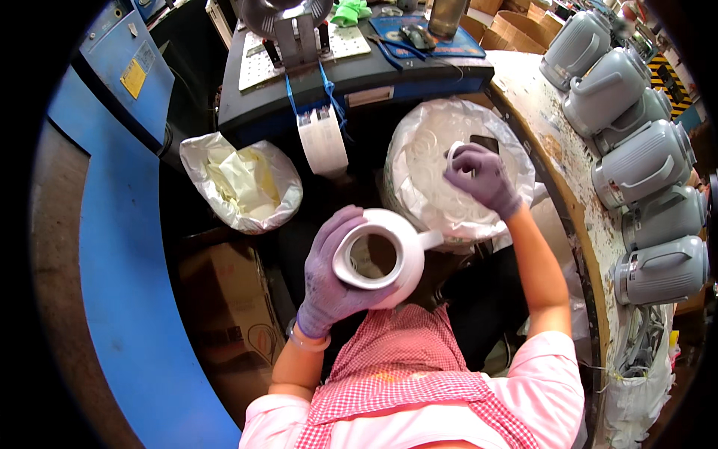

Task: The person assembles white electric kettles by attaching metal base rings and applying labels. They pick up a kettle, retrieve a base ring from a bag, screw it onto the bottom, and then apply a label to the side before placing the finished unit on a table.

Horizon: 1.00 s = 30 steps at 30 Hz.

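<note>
My left hand (321, 284), in a purple-grey glove, is wrapped round the side of a pale grey-white jug body (406, 258). The jug's round open mouth faces up toward me, and its handle points right. Over a round bin (398, 196) lined with a white plastic bag, my gloved right hand (486, 179) is closed with its fingers bent. A white ring (452, 152) shows at its fingertips, partly hidden by them. Clear ring-shaped pieces (428, 168) fill the bin under that hand, and a dark flat object (485, 141) lies just behind it.
Several grey jugs with handles (647, 166) line the curved worn bench (557, 138) at right. A lined bin with pale yellow sheets (250, 183) stands left of the hanging label roll (323, 142). Pliers (396, 46) lie on the far table; a blue cabinet (123, 247) rises at left.
</note>
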### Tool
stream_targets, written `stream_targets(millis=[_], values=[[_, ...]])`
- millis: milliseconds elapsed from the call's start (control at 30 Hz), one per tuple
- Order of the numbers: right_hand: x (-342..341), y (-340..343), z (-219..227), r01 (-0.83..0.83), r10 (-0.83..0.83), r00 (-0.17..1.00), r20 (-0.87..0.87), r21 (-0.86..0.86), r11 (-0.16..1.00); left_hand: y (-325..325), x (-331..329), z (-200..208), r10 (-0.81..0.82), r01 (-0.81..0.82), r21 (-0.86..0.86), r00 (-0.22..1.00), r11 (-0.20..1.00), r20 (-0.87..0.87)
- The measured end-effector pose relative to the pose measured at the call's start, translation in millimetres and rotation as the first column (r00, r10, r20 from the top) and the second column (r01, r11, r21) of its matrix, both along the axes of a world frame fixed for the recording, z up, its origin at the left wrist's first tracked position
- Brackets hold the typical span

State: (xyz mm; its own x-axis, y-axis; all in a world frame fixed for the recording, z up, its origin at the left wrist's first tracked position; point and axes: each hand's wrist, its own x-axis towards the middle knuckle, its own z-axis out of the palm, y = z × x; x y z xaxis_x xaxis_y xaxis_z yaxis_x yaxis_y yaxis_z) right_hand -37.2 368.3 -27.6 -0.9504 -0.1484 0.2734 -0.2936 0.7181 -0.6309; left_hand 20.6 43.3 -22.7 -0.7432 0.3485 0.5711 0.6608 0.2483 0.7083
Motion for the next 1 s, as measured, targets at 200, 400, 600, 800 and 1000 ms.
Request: stream_targets(millis=[200,400,600,800,1000], values=[[110,-63,70,-0.36,0.348,0.932,-0.103,-0.144,0.922,43,9,-1,0.033,-0.049,-0.065,0.973,0.997,-0.23],[132,-83,70,-0.325,0.339,0.941,0.012,0.314,0.892,60,36,11,0.071,-0.087,-0.034,0.937,0.996,-0.341],[151,-88,81,-0.322,0.35,0.936,0.049,0.524,0.788,63,60,16,0.059,-0.083,-0.057,0.939,0.995,-0.338],[160,-83,90,-0.441,0.359,0.898,0.256,0.519,0.733,63,72,19,-0.01,-0.021,-0.08,0.93,0.997,-0.369],[173,-86,90,-0.263,0.275,0.959,0.066,0.564,0.783,65,73,27,0.005,-0.044,-0.089,0.918,0.995,-0.397]])
